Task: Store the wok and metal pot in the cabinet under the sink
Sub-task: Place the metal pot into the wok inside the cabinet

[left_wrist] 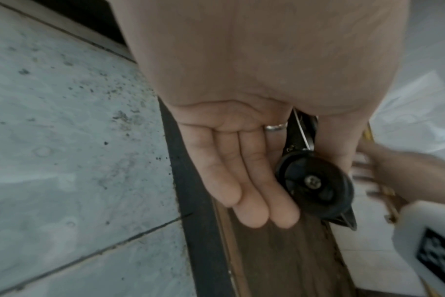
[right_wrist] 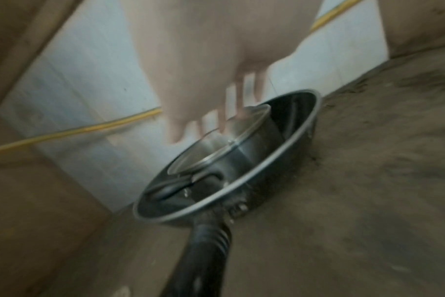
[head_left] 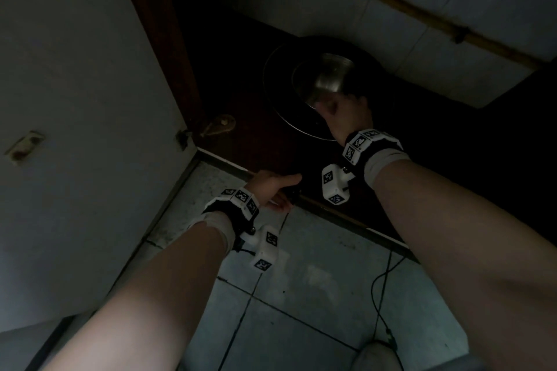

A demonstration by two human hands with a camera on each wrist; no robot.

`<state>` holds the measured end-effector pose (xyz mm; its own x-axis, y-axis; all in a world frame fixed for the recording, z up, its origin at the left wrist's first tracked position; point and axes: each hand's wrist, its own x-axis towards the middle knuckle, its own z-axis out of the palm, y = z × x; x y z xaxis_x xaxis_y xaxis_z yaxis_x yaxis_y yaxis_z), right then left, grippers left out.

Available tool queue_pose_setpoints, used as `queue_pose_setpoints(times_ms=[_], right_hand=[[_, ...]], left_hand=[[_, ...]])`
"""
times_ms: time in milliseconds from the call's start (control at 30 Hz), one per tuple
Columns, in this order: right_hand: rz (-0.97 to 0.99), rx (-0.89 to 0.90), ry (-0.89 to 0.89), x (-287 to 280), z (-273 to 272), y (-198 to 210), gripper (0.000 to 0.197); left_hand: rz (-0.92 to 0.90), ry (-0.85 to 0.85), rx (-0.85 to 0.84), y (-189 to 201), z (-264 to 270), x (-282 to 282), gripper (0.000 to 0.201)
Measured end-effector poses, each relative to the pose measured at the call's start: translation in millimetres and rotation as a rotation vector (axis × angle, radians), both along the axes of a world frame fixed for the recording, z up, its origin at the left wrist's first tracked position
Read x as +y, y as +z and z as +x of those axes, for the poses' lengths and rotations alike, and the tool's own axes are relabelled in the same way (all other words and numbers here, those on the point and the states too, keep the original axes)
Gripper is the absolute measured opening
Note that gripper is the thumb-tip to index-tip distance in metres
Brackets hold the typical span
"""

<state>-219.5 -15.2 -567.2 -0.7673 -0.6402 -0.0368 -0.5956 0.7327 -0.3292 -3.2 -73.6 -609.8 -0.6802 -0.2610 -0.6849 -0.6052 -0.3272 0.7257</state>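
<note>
The black wok (head_left: 280,93) sits on the floor inside the dark cabinet, and the metal pot (head_left: 328,75) stands inside it. In the right wrist view the pot (right_wrist: 254,152) carries a glass lid and the wok's rim (right_wrist: 267,166) rings it. My right hand (head_left: 340,111) hovers just over the pot, fingers (right_wrist: 231,104) spread and straight, holding nothing. My left hand (head_left: 278,190) is at the cabinet's front edge. Its straight fingers (left_wrist: 252,197) and thumb flank the round black end of the wok handle (left_wrist: 315,184) without curling round it.
The cabinet door (head_left: 75,99) stands open on the left, with a hinge (head_left: 217,125) at its base. A yellow hose (right_wrist: 89,128) runs along the tiled back wall. Grey floor tiles (head_left: 301,295) and a thin black cable (head_left: 379,280) lie in front.
</note>
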Motion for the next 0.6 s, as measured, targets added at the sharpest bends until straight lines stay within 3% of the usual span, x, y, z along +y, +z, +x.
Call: queue_pose_setpoints(times_ms=[67,133,333,600], right_hand=[[-0.128,-0.126,0.110,0.6,10.4,-2.8,0.047],[-0.128,-0.217,0.166,1.2,16.6,-6.0,0.041],[0.006,-0.158,0.228,-6.2,21.1,-7.3,0.052],[0.068,-0.153,0.142,5.7,7.7,-5.3,0.041]], left_hand=[[0.000,-0.012,-0.005,0.6,0.0,0.2,0.055],[-0.001,-0.017,-0.010,2.4,0.3,0.7,0.053],[-0.018,0.005,-0.008,3.2,1.7,3.3,0.051],[-0.022,0.020,-0.020,3.9,1.1,-0.3,0.058]])
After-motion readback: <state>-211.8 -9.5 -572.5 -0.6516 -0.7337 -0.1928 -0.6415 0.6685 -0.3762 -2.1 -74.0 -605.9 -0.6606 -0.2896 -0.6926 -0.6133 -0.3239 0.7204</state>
